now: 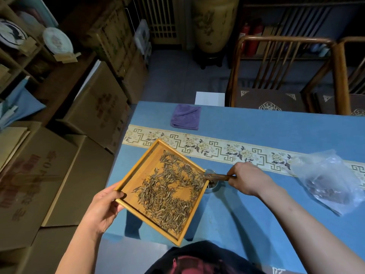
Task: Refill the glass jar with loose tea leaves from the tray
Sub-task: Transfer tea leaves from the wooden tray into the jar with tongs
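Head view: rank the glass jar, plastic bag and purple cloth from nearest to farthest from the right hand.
From the right hand:
1. glass jar, just left of it, by the tray's corner.
2. plastic bag, to its right.
3. purple cloth, at the far table edge.

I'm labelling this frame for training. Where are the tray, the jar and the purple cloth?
tray [138, 175]: head view, bare wood floor near its left rim.
jar [212, 186]: head view, glass wall just right of the tray's corner.
purple cloth [185, 118]: head view, middle of the folded cloth.
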